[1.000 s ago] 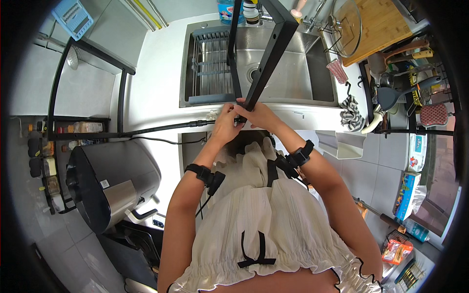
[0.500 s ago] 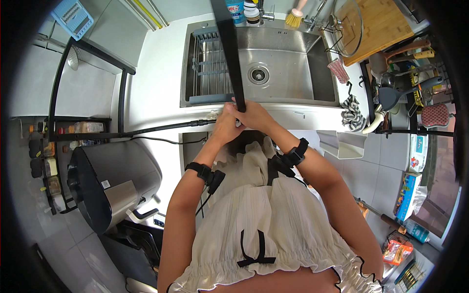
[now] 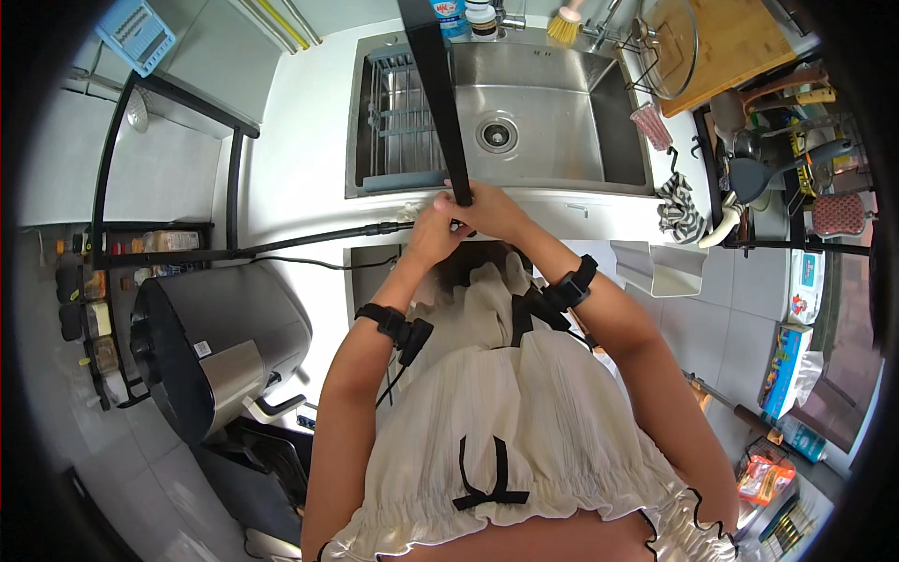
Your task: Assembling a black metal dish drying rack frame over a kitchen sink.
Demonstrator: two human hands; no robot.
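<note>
Above the worktop's [image 3: 290, 140] front edge and the sink [image 3: 548, 108] slants a thick black bar [image 3: 435, 94], a thin black rod [image 3: 328, 237] to its left. The right hand [image 3: 494, 214] grips the bar; the left hand's [image 3: 434, 234] hold is hidden. If 1 hand slackened, the bar could tip.

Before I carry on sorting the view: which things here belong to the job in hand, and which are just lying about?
In the job:
- black bar, in the right hand's grip
- thin pole, running to the left hand

Lying about:
- brush
- board
- striped cloth
- dish rack
</note>
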